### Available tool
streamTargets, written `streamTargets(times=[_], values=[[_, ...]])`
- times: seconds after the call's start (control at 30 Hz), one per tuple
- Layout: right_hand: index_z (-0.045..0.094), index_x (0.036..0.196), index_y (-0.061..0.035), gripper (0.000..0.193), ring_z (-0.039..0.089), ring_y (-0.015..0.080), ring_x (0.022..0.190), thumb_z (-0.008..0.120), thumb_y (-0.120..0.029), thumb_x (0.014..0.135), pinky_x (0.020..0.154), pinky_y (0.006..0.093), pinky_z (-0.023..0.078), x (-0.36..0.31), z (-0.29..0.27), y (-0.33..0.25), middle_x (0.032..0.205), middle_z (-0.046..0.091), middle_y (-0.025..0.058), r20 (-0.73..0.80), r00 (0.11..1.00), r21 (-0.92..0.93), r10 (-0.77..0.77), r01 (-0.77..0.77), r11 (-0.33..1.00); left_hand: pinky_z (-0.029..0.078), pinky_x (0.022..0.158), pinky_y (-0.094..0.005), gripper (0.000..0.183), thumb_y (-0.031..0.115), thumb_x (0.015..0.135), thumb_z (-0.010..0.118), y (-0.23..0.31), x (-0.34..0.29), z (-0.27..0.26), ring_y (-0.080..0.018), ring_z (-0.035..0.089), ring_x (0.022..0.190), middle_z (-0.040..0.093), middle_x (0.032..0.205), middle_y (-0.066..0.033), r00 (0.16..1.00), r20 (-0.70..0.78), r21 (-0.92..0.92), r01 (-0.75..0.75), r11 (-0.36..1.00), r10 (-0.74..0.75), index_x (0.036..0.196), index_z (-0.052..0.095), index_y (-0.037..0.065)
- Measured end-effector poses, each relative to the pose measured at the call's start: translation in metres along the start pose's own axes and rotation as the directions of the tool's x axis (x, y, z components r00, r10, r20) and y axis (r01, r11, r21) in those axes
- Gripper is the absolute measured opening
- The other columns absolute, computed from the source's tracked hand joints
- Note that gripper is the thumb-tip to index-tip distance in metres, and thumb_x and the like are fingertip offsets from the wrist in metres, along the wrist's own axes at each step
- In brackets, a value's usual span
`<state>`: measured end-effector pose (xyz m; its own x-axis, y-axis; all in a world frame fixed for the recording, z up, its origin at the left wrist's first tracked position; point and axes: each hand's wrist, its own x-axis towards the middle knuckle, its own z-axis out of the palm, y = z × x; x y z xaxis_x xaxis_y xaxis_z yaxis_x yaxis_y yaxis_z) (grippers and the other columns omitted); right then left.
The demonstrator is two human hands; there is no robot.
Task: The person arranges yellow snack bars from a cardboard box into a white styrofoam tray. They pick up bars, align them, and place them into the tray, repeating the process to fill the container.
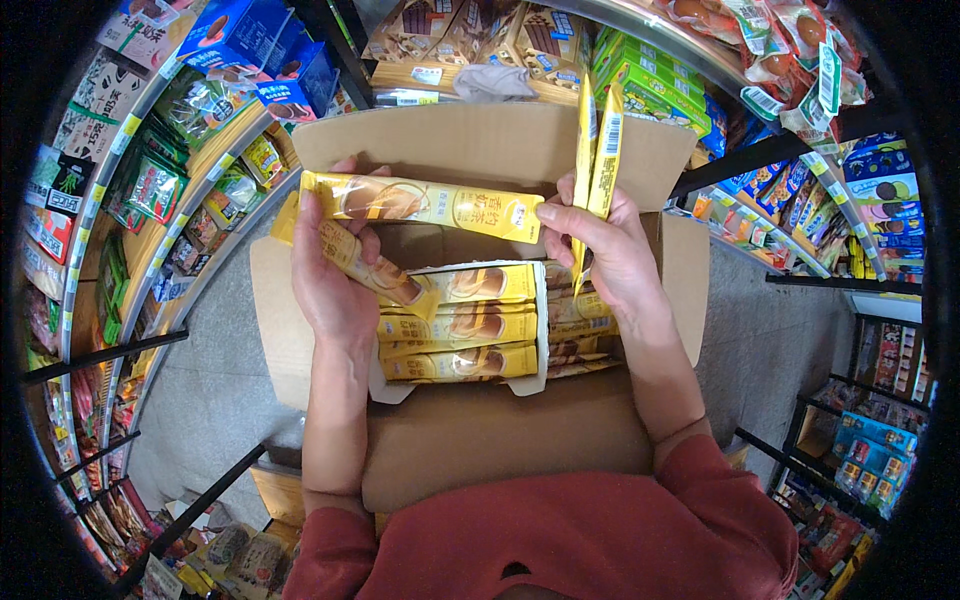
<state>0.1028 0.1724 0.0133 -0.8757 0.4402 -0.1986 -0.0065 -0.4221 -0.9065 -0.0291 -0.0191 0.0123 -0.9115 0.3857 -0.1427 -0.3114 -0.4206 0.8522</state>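
A long yellow sachet (430,207) with a printed drink picture lies level across the open top of a cardboard box (470,440). My left hand (328,285) is closed round its left end. In the same hand a second yellow sachet (375,268) slants down toward the box. My right hand (630,250) pinches the level sachet's right end and also grips upright yellow sachets (606,150), seen nearly edge-on. Inside the box, similar sachets (465,325) lie in rows in a white-edged inner carton (543,345). More sachets (583,312) lie to the right of that carton.
Curved snack shelves (180,215) run along the left. At the back, a grey cloth (494,82) lies near brown packs (550,40) and green boxes (650,80). Bagged goods (800,60) hang at the upper right. Grey floor (745,320) shows beside the box.
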Motion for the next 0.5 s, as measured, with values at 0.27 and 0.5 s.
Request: streamTargets(times=[0.27, 0.5], values=[[0.048, 0.074, -0.0094, 0.020, 0.046, 0.0088, 0.046, 0.065, -0.001, 0.079, 0.041, 0.0214, 0.033, -0.001, 0.002, 0.002, 0.063, 0.046, -0.0020, 0.017, 0.999, 0.007, -0.041, 0.041, 0.999, 0.039, 0.053, -0.0182, 0.048, 0.037, 0.097, 0.039, -0.006, 0.003, -0.010, -0.0059, 0.050, 0.074, 0.060, 0.115, -0.0139, 0.997, 0.048, -0.003, -0.057, 0.998, 0.057, 0.125, 0.048, -0.002], [0.054, 0.083, -0.0068, 0.016, 0.044, 0.0054, 0.047, 0.068, -0.001, 0.078, 0.043, 0.0219, 0.033, 0.002, -0.008, 0.007, 0.071, 0.057, 0.0019, -0.065, 0.995, 0.217, -0.078, 0.090, 0.972, 0.035, 0.048, -0.0210, 0.075, 0.062, 0.093, 0.030, 0.005, -0.008, -0.001, -0.0136, 0.056, 0.071, 0.062, 0.101, -0.0110, 0.976, 0.202, -0.189, -0.041, 0.981, 0.080, 0.118, 0.052, -0.005]])
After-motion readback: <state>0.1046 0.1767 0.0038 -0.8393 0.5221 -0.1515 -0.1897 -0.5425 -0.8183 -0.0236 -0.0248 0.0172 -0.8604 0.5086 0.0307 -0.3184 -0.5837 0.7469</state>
